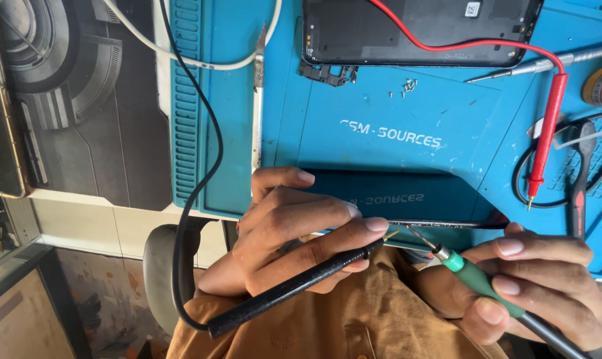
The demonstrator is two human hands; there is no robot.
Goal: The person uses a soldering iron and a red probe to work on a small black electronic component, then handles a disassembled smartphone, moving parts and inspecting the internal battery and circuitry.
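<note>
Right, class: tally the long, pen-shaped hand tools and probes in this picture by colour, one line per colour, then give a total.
Black probe, in the left hand: 1
Green-handled tool, in the right hand: 1
Red probe on the blue mat: 1
Silver tools, a knife and a pointed one: 2
Total: 5

The left hand (294, 229) holds a black probe (294, 287), tip pointing toward 2 o'clock. The right hand (533, 286) grips a green-handled soldering iron (477, 279), tip toward 10 o'clock. Both tips are near a phone's edge (447, 225) on the blue mat (380, 113). A red probe (547, 133) lies at 3 o'clock.
</note>
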